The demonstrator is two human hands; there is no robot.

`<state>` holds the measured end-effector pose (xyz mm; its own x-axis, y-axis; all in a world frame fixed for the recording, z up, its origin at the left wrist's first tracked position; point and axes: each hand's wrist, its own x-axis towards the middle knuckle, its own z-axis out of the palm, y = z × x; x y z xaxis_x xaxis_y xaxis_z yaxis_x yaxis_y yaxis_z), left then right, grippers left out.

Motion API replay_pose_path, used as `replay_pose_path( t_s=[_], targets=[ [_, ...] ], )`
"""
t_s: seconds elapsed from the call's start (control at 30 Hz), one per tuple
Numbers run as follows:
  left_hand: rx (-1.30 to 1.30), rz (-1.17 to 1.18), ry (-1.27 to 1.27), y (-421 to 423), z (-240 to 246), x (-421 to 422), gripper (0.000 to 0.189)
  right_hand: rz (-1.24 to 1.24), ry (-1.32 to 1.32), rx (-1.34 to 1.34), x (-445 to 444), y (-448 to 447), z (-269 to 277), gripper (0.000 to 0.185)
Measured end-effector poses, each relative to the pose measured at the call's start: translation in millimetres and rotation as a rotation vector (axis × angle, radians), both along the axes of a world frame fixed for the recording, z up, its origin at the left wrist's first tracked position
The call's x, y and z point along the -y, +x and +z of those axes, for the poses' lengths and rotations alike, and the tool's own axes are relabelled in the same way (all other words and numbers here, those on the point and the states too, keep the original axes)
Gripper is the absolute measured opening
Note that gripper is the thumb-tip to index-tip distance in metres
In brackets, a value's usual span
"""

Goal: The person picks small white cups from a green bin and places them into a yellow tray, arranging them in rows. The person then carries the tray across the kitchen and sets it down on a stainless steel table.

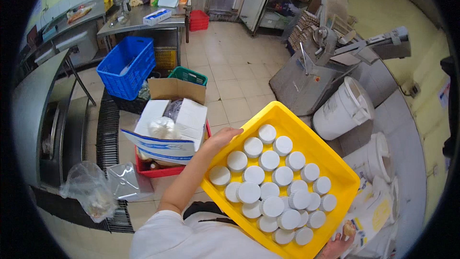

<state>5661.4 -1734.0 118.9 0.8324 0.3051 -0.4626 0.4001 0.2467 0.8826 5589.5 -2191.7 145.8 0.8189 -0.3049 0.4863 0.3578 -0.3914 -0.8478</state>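
A yellow plastic tray (pixel 323 162) is held tilted in front of my body. My left hand (pixel 224 136) grips its left rim, thumb over the edge. Inside the tray are many white, round, flat-topped cups with ridged sides, which look like upside-down baking cups (pixel 284 175). Most sit apart in the upper part; nearer me, some lie on top of others. My right hand (pixel 339 242) is at the tray's lower right edge, its wrist partly out of the picture. Between its fingertips is a small brown lump (pixel 348 228), too small to name.
An open cardboard box (pixel 178 90) stands in a red crate (pixel 161 173) to the left. Behind it are a blue plastic crate (pixel 120 75) and a green basket (pixel 190 75). A steel machine (pixel 302 79) and white buckets (pixel 337 115) line the right wall. Steel tables (pixel 136 27) stand far left.
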Motion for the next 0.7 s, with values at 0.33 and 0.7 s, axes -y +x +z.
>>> replay_pose_path(
  t_s=[0.33, 0.7],
  targets=[
    [0.04, 0.253, -0.06, 217.8, -3.3, -34.2, 0.044, 0.226, 0.679, -0.377, -40.8, 345.6, 18.6, 0.041],
    [0.029, 0.546, -0.047, 361.1, 2.3, -158.0, 0.038, 0.613, 0.544, -0.405, -199.5, 628.3, 14.4, 0.041]
  ],
)
